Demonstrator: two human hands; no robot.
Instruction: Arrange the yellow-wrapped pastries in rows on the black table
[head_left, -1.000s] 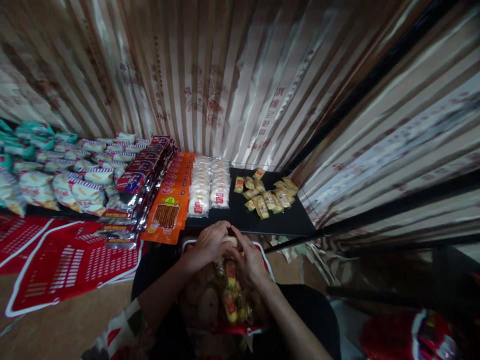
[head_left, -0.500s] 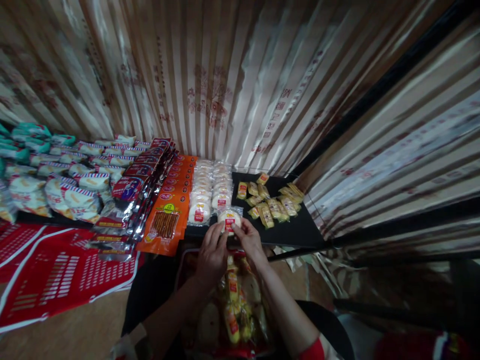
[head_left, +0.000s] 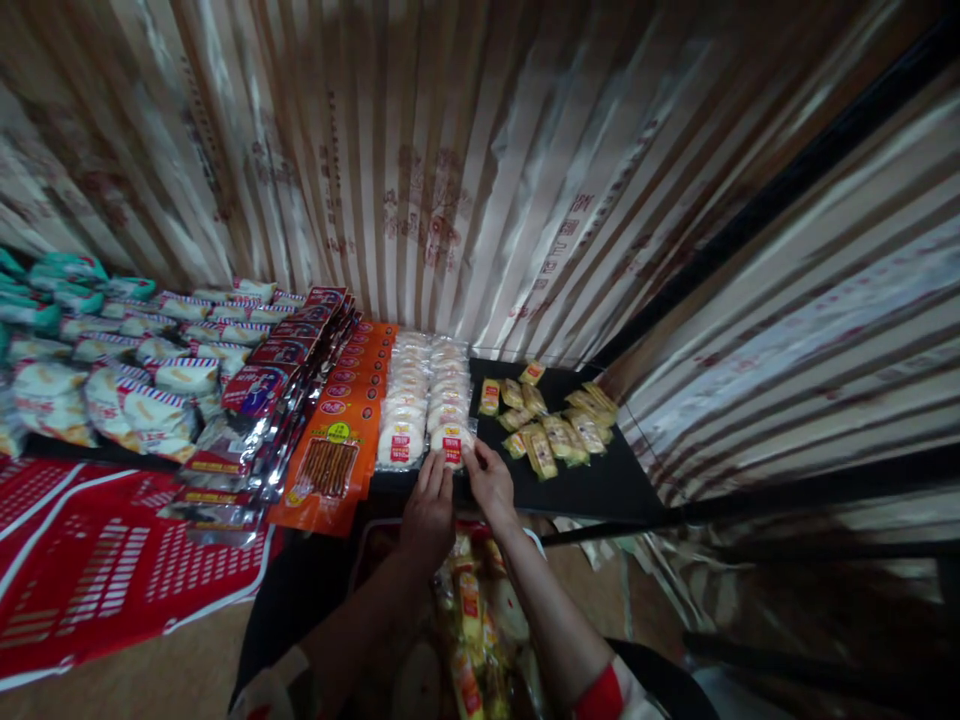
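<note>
White round snack in clear plastic with a red label (head_left: 452, 446): it lies at the near end of the right one of two rows, above the front edge of the shelf, its printed face upward.
Left hand (head_left: 429, 515): fingers are stretched forward, and the tips touch the near left edge of this snack; whether they pinch it or only press it, I cannot tell.
Right hand (head_left: 491, 488): thumb and fingers are bent at the near right edge of the same snack; a firm grasp or a loose touch, I cannot tell.
Two rows of similar white round snacks (head_left: 405, 405): they stand side by side, the pieces overlapping from back to front.
Flat orange packs with brown sticks in a window (head_left: 330, 465): they overlap just left of the white rows.
Small yellow wrapped packets (head_left: 556, 437): they lie loosely to the right, on the black flat shelf (head_left: 607, 490).
Red container with pale rim (head_left: 537, 543): it is below the forearms, and yellow and white wrapped pieces (head_left: 471, 605) are inside.
Red plastic baskets with slots (head_left: 139, 550): they are at the left, lower than the shelf.
Beige pleated curtain with reddish print (head_left: 480, 190): it hangs behind the goods.
</note>
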